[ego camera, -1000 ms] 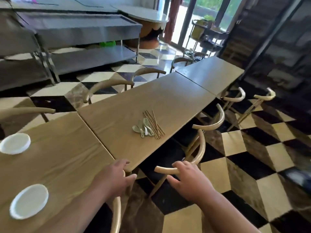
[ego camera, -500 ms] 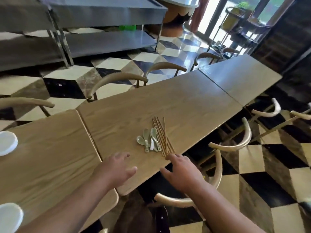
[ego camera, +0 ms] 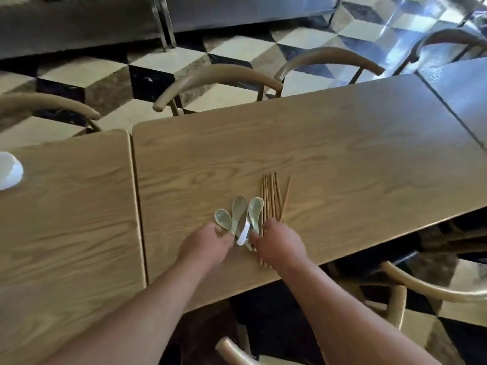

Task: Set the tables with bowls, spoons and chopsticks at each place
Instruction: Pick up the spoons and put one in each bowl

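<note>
Both hands have come forward from the chair backs: left hand (ego camera: 208, 245) touches the green spoons (ego camera: 238, 216), right hand (ego camera: 280, 242) covers the chopsticks (ego camera: 272, 198), neither visibly clamped. One white bowl (ego camera: 9, 171) sits on the neighbouring tabletop (ego camera: 66, 206); nothing is yet laid out here.

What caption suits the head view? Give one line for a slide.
Both hands reach a pile of spoons and chopsticks on the wooden table.

No text, label, brand or number can be read anywhere in view
</note>
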A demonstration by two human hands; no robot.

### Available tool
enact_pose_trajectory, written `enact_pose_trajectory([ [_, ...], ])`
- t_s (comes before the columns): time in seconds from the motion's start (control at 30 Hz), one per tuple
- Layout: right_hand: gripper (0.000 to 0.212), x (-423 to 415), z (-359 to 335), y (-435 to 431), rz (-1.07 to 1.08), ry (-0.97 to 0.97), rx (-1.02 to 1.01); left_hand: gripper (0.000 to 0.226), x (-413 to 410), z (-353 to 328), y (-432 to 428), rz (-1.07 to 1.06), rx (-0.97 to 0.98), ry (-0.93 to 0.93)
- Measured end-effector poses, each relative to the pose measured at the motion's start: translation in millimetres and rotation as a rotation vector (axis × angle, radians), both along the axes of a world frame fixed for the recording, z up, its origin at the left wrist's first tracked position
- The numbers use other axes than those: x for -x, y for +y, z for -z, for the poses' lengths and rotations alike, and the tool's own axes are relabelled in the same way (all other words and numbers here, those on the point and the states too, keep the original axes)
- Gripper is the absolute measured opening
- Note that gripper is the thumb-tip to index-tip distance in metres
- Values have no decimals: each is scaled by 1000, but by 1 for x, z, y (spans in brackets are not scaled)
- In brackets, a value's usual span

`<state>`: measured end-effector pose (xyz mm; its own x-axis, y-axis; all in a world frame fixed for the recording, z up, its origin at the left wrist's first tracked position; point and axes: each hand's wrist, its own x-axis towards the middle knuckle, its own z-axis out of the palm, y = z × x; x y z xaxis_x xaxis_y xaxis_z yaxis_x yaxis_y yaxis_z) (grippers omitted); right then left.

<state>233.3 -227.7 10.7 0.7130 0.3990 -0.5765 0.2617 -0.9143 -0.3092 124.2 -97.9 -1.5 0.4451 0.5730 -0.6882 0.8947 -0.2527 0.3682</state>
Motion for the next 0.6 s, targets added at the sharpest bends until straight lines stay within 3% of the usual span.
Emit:
enact_pose_trajectory([
  [0.23,35,-23,42,23,-16,63,-21,46,-39,53,-10,-232,15,65],
  [0.33,29,-27,47,28,-44,144,-5,36,-41,60,-11,-236,4,82],
  [0.47,23,-29,56,33,-15,188,0,39,-42,70,-9,-220,9,91],
  [0.6,20,-24,68,42,-22,198,-13,31,-41,78,-1,-349,132,20],
])
